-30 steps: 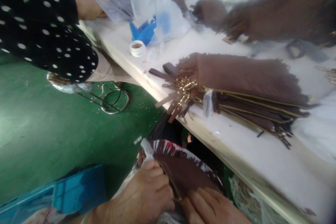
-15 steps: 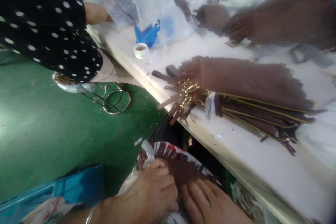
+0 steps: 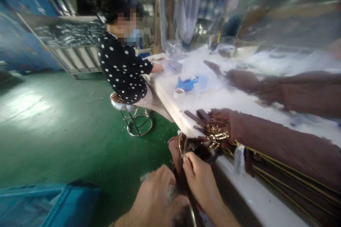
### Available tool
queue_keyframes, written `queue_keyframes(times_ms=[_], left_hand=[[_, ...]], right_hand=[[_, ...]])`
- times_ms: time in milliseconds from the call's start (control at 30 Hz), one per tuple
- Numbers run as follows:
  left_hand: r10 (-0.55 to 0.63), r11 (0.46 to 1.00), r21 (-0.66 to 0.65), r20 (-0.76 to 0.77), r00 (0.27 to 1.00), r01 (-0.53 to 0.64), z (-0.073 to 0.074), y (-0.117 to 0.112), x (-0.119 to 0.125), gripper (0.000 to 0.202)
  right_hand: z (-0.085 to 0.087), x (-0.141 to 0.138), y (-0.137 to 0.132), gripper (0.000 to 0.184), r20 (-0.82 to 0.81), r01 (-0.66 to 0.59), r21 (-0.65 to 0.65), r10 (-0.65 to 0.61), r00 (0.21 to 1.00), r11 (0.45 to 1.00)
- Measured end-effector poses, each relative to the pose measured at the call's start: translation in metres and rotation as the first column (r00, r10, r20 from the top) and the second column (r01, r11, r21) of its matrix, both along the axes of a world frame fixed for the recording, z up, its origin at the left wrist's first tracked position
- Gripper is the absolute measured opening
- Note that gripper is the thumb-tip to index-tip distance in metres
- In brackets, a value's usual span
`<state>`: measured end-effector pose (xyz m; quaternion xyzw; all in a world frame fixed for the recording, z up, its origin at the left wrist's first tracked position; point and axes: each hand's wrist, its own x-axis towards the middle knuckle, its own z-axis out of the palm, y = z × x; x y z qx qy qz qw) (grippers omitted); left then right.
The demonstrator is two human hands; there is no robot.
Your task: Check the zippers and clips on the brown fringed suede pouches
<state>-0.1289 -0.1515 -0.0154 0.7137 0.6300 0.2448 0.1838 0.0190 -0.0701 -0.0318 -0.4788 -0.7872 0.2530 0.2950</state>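
Note:
My left hand and my right hand are both closed on a brown fringed bag, held upright between them in front of the table edge. Its gold zipper runs up past my right fingertips. A stack of the same brown fringed bags with gold clasps lies on the white table just right of my hands.
A person in a black polka-dot top sits on a metal stool at the far end of the table, near blue plastic and a small white jar. A blue crate stands on the green floor at lower left.
The view has tilted up, showing the room and the seated person. My hands have lifted the brown bag from my lap to the table's edge, gripping it upright.

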Motion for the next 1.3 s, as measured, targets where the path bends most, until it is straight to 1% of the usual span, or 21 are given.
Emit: queue_keyframes(times_ms=[67, 100, 133, 167, 267, 333, 400, 467, 533, 600, 667, 733, 867, 1033, 1133, 1200, 1233, 1267, 1300], left_hand=[[0.059, 0.995, -0.084, 0.001, 0.998, -0.059, -0.005, -0.003, 0.006, 0.046], [0.089, 0.991, -0.098, -0.010, 0.996, -0.090, -0.007, -0.001, 0.008, 0.049], [0.114, 0.988, -0.101, -0.024, 0.993, -0.116, -0.008, 0.001, 0.009, 0.048], [0.130, 0.987, -0.094, -0.043, 0.991, -0.134, -0.009, 0.004, 0.008, 0.042], [0.130, 0.990, -0.033, -0.133, 0.983, -0.136, -0.009, 0.010, -0.004, 0.026], [0.104, 0.993, -0.030, -0.240, 0.965, -0.115, -0.004, 0.010, -0.015, 0.023], [0.049, 0.991, -0.102, -0.347, 0.936, -0.089, 0.005, 0.008, -0.023, 0.020], [-0.010, 0.978, -0.195, -0.385, 0.923, -0.071, 0.016, 0.005, -0.026, 0.020], [-0.023, 0.968, -0.241, -0.360, 0.933, -0.069, 0.024, 0.003, -0.027, 0.021], [-0.011, 0.970, -0.232, -0.327, 0.945, -0.068, 0.025, 0.001, -0.028, 0.022], [-0.005, 0.977, -0.204, -0.308, 0.951, -0.061, 0.022, -0.001, -0.030, 0.022], [-0.001, 0.979, -0.193, -0.297, 0.955, -0.059, 0.016, -0.002, -0.033, 0.020], [-0.003, 0.974, -0.218, -0.279, 0.960, -0.060, 0.012, -0.002, -0.037, 0.021], [-0.041, 0.968, -0.248, -0.272, 0.962, -0.029, 0.008, -0.005, -0.034, 0.021], [-0.063, 0.961, -0.276, -0.192, 0.979, 0.008, 0.003, -0.007, -0.034, 0.017], [-0.103, 0.961, -0.264, -0.079, 0.992, 0.079, 0.006, -0.001, -0.038, 0.019], [-0.121, 0.969, -0.220, -0.029, 0.992, 0.112, 0.011, 0.005, -0.041, 0.022], [-0.141, 0.980, -0.144, -0.004, 0.990, 0.139, 0.017, 0.013, -0.044, 0.024], [-0.165, 0.985, -0.044, -0.010, 0.986, 0.165, 0.024, 0.022, -0.047, 0.026]], right_hand=[[0.003, -0.016, 0.008, 0.022, 0.012, 0.006, 0.075, -0.007, 1.000, 0.997], [0.005, -0.023, 0.010, 0.022, 0.013, 0.004, 0.109, -0.005, 1.000, 0.994], [0.008, -0.029, 0.011, 0.022, 0.019, 0.004, 0.143, -0.007, 1.000, 0.990], [0.011, -0.034, 0.011, 0.022, 0.023, 0.008, 0.176, -0.012, 1.000, 0.984], [0.020, -0.044, 0.006, 0.021, 0.047, 0.022, 0.273, -0.036, 0.998, 0.962], [0.024, -0.050, 0.002, 0.018, 0.152, 0.012, 0.320, -0.063, 0.986, 0.947], [0.024, -0.055, 0.000, 0.018, 0.307, -0.013, 0.328, -0.094, 0.947, 0.945], [0.020, -0.059, 0.000, 0.019, 0.411, -0.029, 0.299, -0.102, 0.906, 0.954], [0.012, -0.062, 0.000, 0.019, 0.449, -0.034, 0.263, -0.092, 0.889, 0.964], [0.002, -0.062, 0.001, 0.019, 0.459, -0.031, 0.227, -0.079, 0.885, 0.973], [-0.005, -0.062, 0.003, 0.017, 0.466, -0.031, 0.191, -0.063, 0.883, 0.981], [-0.009, -0.062, 0.004, 0.015, 0.470, -0.031, 0.164, -0.050, 0.881, 0.986], [-0.010, -0.062, 0.007, 0.014, 0.472, -0.028, 0.133, -0.039, 0.881, 0.991], [-0.016, -0.060, 0.005, 0.015, 0.482, -0.027, 0.116, -0.032, 0.876, 0.993], [-0.011, -0.052, 0.004, 0.016, 0.489, -0.064, 0.117, -0.002, 0.872, 0.991], [-0.001, -0.043, 0.005, 0.019, 0.492, -0.091, 0.132, 0.015, 0.870, 0.987], [0.005, -0.039, 0.005, 0.020, 0.491, -0.105, 0.143, 0.022, 0.871, 0.984], [0.012, -0.034, 0.006, 0.021, 0.487, -0.122, 0.156, 0.031, 0.873, 0.980], [0.019, -0.030, 0.007, 0.022, 0.483, -0.144, 0.169, 0.045, 0.874, 0.975]])
